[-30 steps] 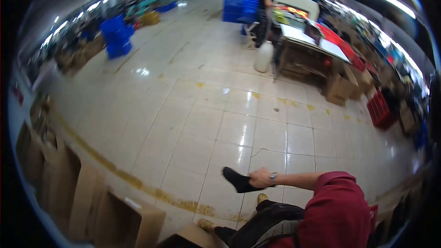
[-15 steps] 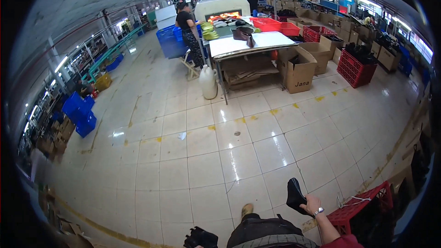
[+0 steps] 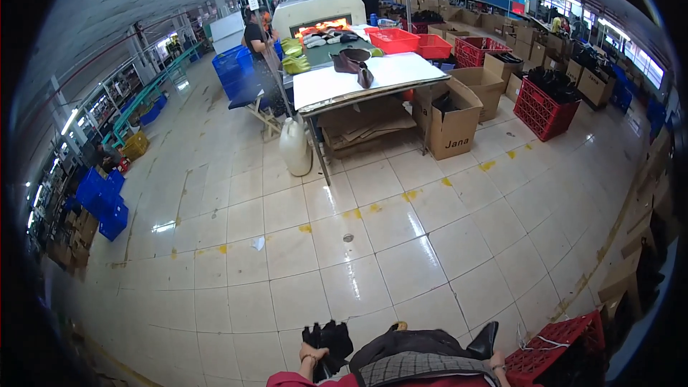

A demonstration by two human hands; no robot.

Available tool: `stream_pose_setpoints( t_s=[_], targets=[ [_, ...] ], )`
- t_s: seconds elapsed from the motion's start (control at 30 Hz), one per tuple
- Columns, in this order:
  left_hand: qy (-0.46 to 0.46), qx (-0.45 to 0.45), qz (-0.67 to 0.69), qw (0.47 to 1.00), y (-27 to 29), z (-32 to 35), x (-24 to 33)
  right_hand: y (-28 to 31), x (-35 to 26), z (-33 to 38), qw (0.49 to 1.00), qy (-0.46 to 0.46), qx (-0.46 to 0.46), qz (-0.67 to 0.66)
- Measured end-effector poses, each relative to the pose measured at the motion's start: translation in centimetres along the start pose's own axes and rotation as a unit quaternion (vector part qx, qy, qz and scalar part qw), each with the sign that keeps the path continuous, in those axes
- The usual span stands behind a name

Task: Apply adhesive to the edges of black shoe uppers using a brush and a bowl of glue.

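Observation:
My left hand [image 3: 313,352], low in the picture and left of my lap, is closed on a bunch of black shoe pieces [image 3: 334,337]; their exact shape is too dark to tell. Down to the right, my right hand [image 3: 497,360] grips a black shoe upper [image 3: 484,340] with a pointed, glossy end sticking up. Part of the right hand is cut off by the lower edge. A red plastic crate [image 3: 552,351] with white string tied on it stands close beside that hand. Ahead, a white-topped table [image 3: 322,92] holds brown shoe uppers [image 3: 351,61].
A white jug [image 3: 294,147] stands by the table's left leg, cardboard boxes [image 3: 456,125] by its right side. Farther right is a red crate [image 3: 546,109] of black pieces. Blue crates [image 3: 100,197] sit at far left. A person [image 3: 256,39] is beside the oven-like machine [image 3: 319,8].
I have come nearer the table, which looms larger and shifts left. My left hand has come into view with the black pieces. The right hand with its upper is lower, by my side.

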State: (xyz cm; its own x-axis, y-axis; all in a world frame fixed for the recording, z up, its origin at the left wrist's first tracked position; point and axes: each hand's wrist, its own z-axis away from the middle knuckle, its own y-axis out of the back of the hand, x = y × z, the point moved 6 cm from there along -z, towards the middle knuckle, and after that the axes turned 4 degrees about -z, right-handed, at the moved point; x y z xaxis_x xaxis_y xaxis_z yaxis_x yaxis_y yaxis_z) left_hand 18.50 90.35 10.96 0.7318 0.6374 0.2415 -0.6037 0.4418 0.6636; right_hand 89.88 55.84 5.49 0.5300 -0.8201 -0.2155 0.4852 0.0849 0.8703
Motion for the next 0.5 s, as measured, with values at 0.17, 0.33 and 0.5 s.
stream_pose_setpoints(
  t_s=[0.17, 0.33, 0.5],
  targets=[
    [-0.079, 0.03, -0.121, 0.989, 2.3, -3.3, 14.9, -4.1, -3.5, -1.3, 0.99, -0.096, -0.073, -0.074],
    [-0.124, 0.033, -0.155, 0.979, 3.2, -4.5, 27.4, 0.5, -7.8, -13.5, 0.994, -0.056, -0.056, -0.077],
    [-0.15, 0.061, -0.109, 0.981, 3.0, -5.1, 37.0, 7.0, -11.2, -25.9, 0.995, -0.023, -0.032, -0.09]
  ],
)
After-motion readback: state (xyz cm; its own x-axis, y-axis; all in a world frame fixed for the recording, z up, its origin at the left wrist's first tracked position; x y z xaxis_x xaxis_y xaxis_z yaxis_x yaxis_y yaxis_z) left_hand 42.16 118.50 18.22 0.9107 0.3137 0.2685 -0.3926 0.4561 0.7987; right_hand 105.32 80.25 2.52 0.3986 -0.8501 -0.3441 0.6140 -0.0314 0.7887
